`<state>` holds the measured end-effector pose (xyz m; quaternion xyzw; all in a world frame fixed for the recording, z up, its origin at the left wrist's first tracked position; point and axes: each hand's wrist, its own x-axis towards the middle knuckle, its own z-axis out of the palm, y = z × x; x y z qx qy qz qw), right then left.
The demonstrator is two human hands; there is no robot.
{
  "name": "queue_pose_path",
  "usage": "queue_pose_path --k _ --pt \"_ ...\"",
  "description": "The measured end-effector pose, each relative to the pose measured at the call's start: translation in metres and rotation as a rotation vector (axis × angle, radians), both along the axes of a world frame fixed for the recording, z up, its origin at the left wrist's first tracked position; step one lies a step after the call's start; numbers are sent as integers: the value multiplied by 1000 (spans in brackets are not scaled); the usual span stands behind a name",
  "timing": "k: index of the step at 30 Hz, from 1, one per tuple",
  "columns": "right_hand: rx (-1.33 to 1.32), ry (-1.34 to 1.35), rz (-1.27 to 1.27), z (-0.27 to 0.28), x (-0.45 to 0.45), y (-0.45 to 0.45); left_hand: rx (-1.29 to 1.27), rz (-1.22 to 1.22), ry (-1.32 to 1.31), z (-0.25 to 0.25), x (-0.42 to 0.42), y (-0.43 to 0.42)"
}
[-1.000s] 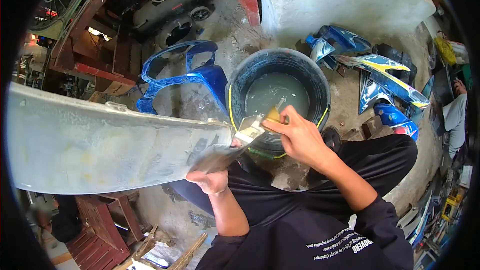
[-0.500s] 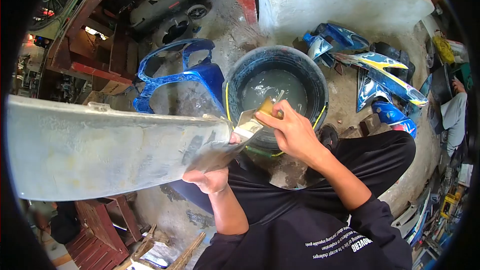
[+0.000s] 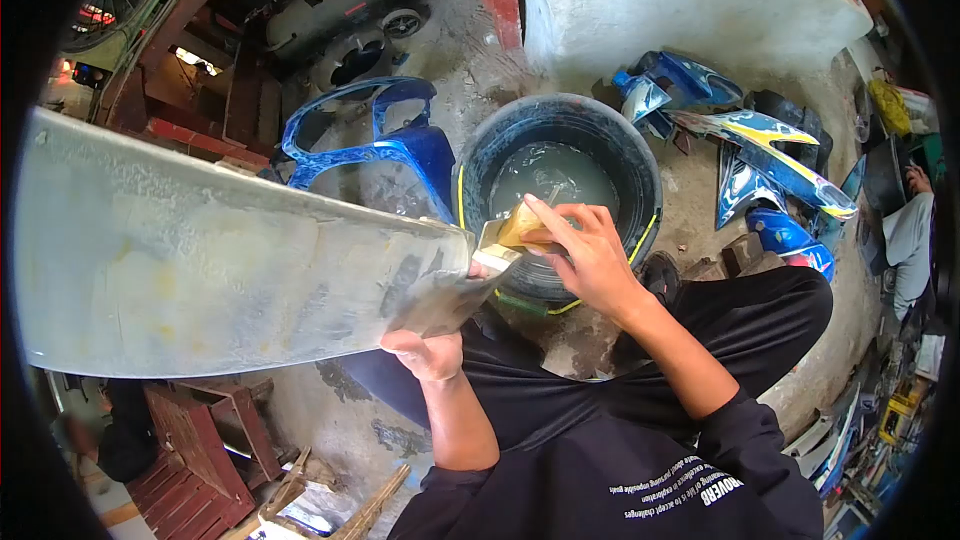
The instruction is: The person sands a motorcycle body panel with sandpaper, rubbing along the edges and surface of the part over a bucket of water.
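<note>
A long, curved grey panel (image 3: 230,270) with a worn, patchy surface stretches from the left edge to the middle of the head view. My left hand (image 3: 425,352) grips its right end from below, with some fingers hidden behind it. At that end, my right hand (image 3: 600,265) pinches a folded yellowish-brown sheet (image 3: 520,225), perhaps sandpaper, against the panel's narrow tip. The index finger lies along the top of the sheet. Just beyond both hands stands a dark bucket (image 3: 478,145) with cloudy water in it.
A blue plastic fairing (image 3: 425,155) lies on the floor left of the bucket. Blue, white and yellow fairings (image 3: 770,155) are piled to its right. An air compressor (image 3: 340,20) sits at the back, a red wooden stool (image 3: 190,450) at lower left. Another person's sleeve (image 3: 908,240) shows far right.
The panel's left end has swung up in view and tilts more. My right hand has shifted slightly right, its index finger straighter, showing more of the yellowish-brown sheet.
</note>
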<state>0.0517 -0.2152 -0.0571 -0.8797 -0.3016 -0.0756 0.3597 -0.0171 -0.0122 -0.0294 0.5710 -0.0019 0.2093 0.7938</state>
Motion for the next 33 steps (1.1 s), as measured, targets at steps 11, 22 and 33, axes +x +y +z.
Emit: queue_pose_path --k 11,22,33 --pt "13 112 45 -3 -10 -9 20 166 69 -18 -5 2" --pt "-54 47 -18 -7 -12 -13 65 186 46 -8 4 -7" --pt "-5 73 18 -4 -8 -14 -62 78 9 1 7 -14"
